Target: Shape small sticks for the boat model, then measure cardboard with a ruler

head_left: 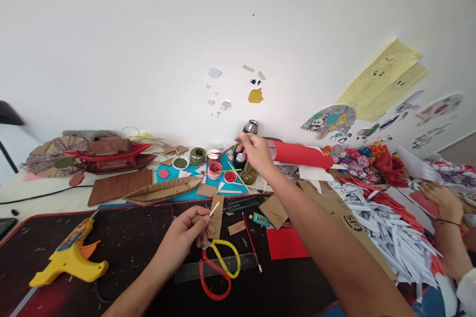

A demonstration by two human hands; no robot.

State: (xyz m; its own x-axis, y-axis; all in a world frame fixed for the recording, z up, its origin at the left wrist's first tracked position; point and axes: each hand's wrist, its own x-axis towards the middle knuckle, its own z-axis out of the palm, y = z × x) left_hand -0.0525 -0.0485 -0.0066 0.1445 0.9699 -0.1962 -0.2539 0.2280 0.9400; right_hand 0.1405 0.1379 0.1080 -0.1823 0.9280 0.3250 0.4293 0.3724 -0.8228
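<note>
My left hand [188, 230] is closed in a pinch on a short, pale wooden stick [214, 209] that points up to the right. Farther off, my right hand [256, 152] grips a thin paintbrush [231, 147], its lower end slanting toward a small jar [214, 154] of dark paint. Beside that jar stand a green paint jar [198, 156] and a pink paint jar [214, 170]. A second green-handled brush [233, 170] lies across the pink one. Red paint fills a lid [230, 177]; green paint fills another [180, 163]. Whether the brush tip touches paint, I cannot tell.
Scissors [218, 270] lie below my left hand, a yellow glue gun [70, 260] to the left. A cardboard boat [163, 191] sits before a red boat [111, 151]. White paper strips [379, 218] are heaped at right, near another person's hand [444, 198].
</note>
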